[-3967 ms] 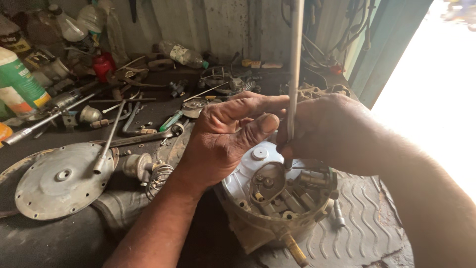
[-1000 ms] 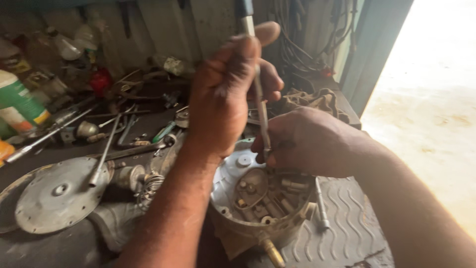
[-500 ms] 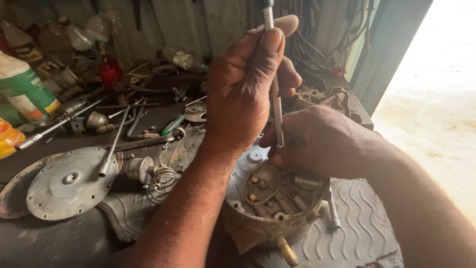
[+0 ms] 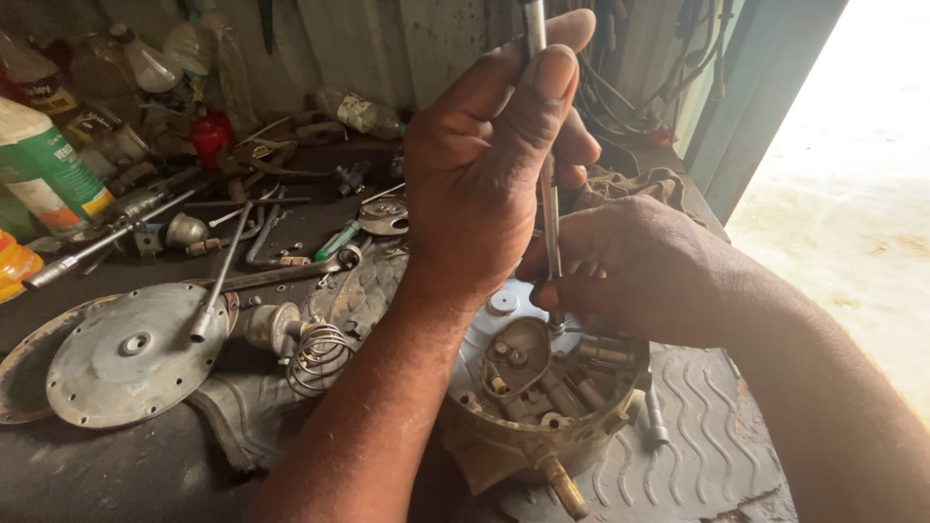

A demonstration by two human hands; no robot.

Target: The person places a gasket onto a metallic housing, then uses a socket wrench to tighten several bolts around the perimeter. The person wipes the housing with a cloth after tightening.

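While the left hand (image 4: 484, 174) pinches the thin steel rod (image 4: 550, 213) upright, the right hand (image 4: 630, 271) clenches its lower end over the heavy, rigid metal housing (image 4: 542, 387) near the worktop's (image 4: 116, 465) right edge.

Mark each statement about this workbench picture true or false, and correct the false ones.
1. The left hand grips a thin metal rod held upright. True.
2. The right hand rests flat on the round metal plate. False: it steadies the rod's lower end over the round metal housing.
3. A coil spring lies between the plate and the housing. True.
4. The green and white bottle stands right of the housing. False: it stands far left.
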